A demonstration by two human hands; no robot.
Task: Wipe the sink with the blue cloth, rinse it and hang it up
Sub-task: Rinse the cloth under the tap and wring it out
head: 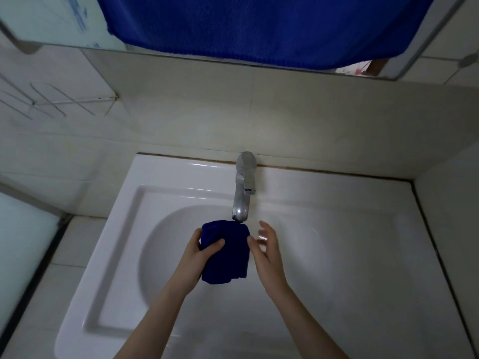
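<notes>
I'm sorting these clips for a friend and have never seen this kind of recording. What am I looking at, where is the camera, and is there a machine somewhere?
There is no machine here, only a person's two bare hands. The one picture comes from a wide-angle camera worn on the head and looking down, so the arms enter from the bottom edge. Below them is a white sink with a metal tap. The left hand grips a bunched blue cloth just under the tap's spout. The right hand is open beside the cloth and blurred; whether it touches the cloth is unclear. A larger blue towel hangs across the top.
</notes>
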